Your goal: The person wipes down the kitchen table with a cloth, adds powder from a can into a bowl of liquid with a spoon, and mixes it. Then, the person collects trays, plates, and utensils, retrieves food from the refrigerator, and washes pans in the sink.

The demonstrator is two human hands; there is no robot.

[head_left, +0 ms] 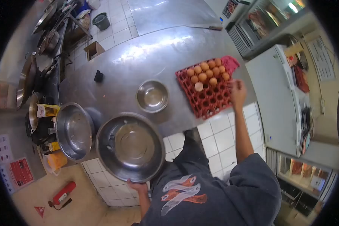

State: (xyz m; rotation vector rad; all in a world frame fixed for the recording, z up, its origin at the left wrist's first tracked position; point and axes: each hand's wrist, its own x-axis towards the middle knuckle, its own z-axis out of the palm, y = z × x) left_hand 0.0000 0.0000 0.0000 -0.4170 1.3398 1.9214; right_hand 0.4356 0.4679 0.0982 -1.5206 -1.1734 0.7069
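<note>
My left hand (pixel 138 187) grips the near rim of a large metal bowl (pixel 133 145), which is tilted a little and overlaps the table's near edge. A few small wet-looking spots show inside it. My right hand (pixel 237 92) hovers by the right side of a red egg tray (pixel 205 103); its fingers are too blurred to read. Several brown eggs (pixel 204 66) fill the far part of that tray, with one paler egg or shell (pixel 199 87) at the left. Between bowl and tray stands a small metal bowl (pixel 152 96).
Another big metal basin (pixel 74 131) sits at the table's left end, near a yellow packet (pixel 48 110). A black object (pixel 98 76) and a knife (pixel 214 28) lie on the steel table (pixel 132 64). A pink cloth (pixel 230 63) touches the tray's far corner. A white chest freezer (pixel 273 98) stands right.
</note>
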